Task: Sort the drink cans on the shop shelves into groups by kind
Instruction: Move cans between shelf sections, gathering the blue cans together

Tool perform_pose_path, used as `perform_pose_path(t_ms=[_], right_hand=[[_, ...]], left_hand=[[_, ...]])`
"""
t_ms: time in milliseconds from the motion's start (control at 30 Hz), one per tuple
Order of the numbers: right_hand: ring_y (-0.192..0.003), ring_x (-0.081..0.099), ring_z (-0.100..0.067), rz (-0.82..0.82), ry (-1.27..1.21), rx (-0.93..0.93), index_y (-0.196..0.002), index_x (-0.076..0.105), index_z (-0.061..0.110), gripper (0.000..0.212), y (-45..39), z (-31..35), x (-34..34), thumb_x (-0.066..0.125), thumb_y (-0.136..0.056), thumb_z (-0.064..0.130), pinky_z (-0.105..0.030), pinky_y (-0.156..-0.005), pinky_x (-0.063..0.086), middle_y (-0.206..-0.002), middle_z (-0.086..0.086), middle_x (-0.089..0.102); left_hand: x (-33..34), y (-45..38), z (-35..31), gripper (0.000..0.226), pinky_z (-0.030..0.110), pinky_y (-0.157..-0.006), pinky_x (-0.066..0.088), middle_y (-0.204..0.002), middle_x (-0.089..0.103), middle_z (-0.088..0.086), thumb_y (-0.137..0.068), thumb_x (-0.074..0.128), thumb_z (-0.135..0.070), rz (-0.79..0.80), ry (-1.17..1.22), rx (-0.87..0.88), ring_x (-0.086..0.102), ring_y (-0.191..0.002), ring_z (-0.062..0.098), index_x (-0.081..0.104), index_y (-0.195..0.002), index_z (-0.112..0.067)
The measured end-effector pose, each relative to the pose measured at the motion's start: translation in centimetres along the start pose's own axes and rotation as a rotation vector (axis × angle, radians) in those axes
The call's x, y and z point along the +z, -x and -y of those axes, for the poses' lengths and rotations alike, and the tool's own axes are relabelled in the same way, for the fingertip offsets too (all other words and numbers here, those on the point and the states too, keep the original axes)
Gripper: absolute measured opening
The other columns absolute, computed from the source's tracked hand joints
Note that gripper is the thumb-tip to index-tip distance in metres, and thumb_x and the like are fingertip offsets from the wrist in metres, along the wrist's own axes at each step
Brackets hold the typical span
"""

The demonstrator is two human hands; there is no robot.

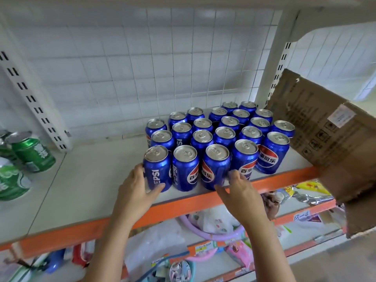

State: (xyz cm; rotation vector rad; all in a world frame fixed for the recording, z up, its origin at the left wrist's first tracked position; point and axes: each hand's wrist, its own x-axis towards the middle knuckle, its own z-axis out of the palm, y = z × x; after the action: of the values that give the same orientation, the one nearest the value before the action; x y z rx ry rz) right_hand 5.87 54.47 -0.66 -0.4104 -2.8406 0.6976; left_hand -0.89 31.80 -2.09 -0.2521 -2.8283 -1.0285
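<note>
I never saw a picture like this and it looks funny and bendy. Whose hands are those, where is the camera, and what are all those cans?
The camera sits on a person's head and looks forward and down, so you see that person's own two hands. Its wide lens is what bends the picture.

The hands reach to a white shop shelf with an orange front edge. On it stands a big group of blue Pepsi cans, all upright in rows. The left hand grips the front left blue can, thumb in front. The right hand has its fingers against the front cans; nothing is lifted.

Far left are some green cans, a different kind, standing apart. On the right a brown cardboard box leans in. Packets and toys lie on the shelves below.
</note>
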Motion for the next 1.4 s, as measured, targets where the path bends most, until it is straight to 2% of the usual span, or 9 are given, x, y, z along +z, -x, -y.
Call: perform_pose_path(t_ms=[200, 367, 500, 633, 767, 867, 967, 1100, 1400], right_hand=[[-0.106, 0.055, -0.025, 0.336, 0.072, -0.211, -0.126, 0.043, 0.012, 0.040, 1.3, -0.9, 1.5, 0.053, -0.091, 0.029, -0.032, -0.086, 0.044, -0.117, -0.009, 0.053], [-0.107, 0.055, -0.026, 0.456, 0.066, -0.351, -0.133, 0.039, 0.013, 0.044, 2.4, -0.5, 3.3, 0.049, -0.093, 0.032, -0.031, -0.086, 0.042, -0.119, -0.009, 0.055], [-0.109, 0.054, -0.027, 0.558, 0.024, -0.449, -0.135, 0.036, 0.017, 0.047, 3.2, 1.0, 5.1, 0.050, -0.093, 0.034, -0.033, -0.091, 0.045, -0.123, -0.007, 0.054], [-0.118, 0.049, -0.023, 0.675, -0.026, -0.577, -0.137, 0.035, 0.018, 0.048, 4.8, 3.6, 7.2, 0.048, -0.094, 0.035, -0.030, -0.094, 0.039, -0.132, -0.006, 0.047], [-0.120, 0.046, -0.020, 0.721, -0.015, -0.733, -0.136, 0.037, 0.017, 0.046, 5.9, 7.6, 8.8, 0.047, -0.095, 0.035, -0.028, -0.097, 0.034, -0.133, -0.005, 0.047], [-0.118, 0.048, -0.022, 0.736, -0.002, -0.826, -0.132, 0.039, 0.016, 0.043, 7.1, 11.0, 9.5, 0.047, -0.095, 0.036, -0.028, -0.091, 0.036, -0.129, -0.005, 0.049], [-0.113, 0.051, -0.023, 0.754, 0.003, -0.884, -0.127, 0.042, 0.016, 0.038, 8.8, 14.7, 10.1, 0.048, -0.094, 0.035, -0.028, -0.082, 0.035, -0.121, -0.005, 0.052], [-0.119, 0.046, -0.024, 0.730, -0.010, -0.953, -0.127, 0.042, 0.016, 0.040, 11.5, 19.3, 11.7, 0.050, -0.093, 0.035, -0.032, -0.093, 0.037, -0.124, -0.006, 0.049], [-0.114, 0.050, -0.024, 0.789, 0.037, -1.020, -0.132, 0.037, 0.017, 0.041, 19.4, 29.5, 15.4, 0.047, -0.096, 0.033, -0.035, -0.088, 0.043, -0.125, -0.007, 0.047]], left_hand=[[-1.3, 2.7, -0.1, 0.052, 0.042, -0.092, 0.043, -0.115, 0.053, 0.007, -0.083, 0.066, -0.038, -0.022, -0.188, -0.058, 0.055, -0.107, 0.026, 0.048, -0.126, -0.016], [-2.1, 6.9, 0.8, 0.046, 0.039, -0.089, 0.045, -0.111, 0.053, 0.008, -0.083, 0.066, -0.037, -0.120, -0.204, -0.114, 0.057, -0.101, 0.026, 0.053, -0.122, -0.016], [-2.7, 11.7, 3.3, 0.051, 0.037, -0.091, 0.043, -0.122, 0.049, 0.006, -0.085, 0.062, -0.042, -0.055, -0.334, -0.263, 0.051, -0.114, 0.026, 0.049, -0.127, -0.017], [-4.4, 16.9, 6.0, 0.063, 0.040, -0.094, 0.041, -0.128, 0.046, 0.006, -0.084, 0.058, -0.053, 0.092, -0.449, -0.555, 0.045, -0.119, 0.026, 0.039, -0.136, -0.023], [-6.4, 21.2, 8.1, 0.062, 0.043, -0.091, 0.043, -0.119, 0.053, 0.008, -0.079, 0.064, -0.051, -0.060, -0.441, -0.673, 0.051, -0.114, 0.029, 0.048, -0.130, -0.018], [-8.2, 23.5, 9.1, 0.062, 0.040, -0.095, 0.038, -0.125, 0.051, 0.010, -0.080, 0.066, -0.045, -0.163, -0.459, -0.731, 0.048, -0.119, 0.032, 0.047, -0.132, -0.016], [-10.5, 25.6, 10.7, 0.060, 0.038, -0.094, 0.037, -0.127, 0.050, 0.007, -0.083, 0.062, -0.046, -0.187, -0.489, -0.782, 0.047, -0.119, 0.028, 0.043, -0.134, -0.022], [-13.9, 27.8, 13.7, 0.061, 0.038, -0.093, 0.041, -0.125, 0.050, 0.006, -0.084, 0.059, -0.049, -0.215, -0.448, -0.806, 0.048, -0.117, 0.025, 0.041, -0.136, -0.023], [-21.6, 33.1, 20.8, 0.056, 0.033, -0.090, 0.040, -0.132, 0.043, 0.003, -0.088, 0.055, -0.047, -0.307, -0.356, -0.797, 0.046, -0.119, 0.023, 0.040, -0.137, -0.026]])
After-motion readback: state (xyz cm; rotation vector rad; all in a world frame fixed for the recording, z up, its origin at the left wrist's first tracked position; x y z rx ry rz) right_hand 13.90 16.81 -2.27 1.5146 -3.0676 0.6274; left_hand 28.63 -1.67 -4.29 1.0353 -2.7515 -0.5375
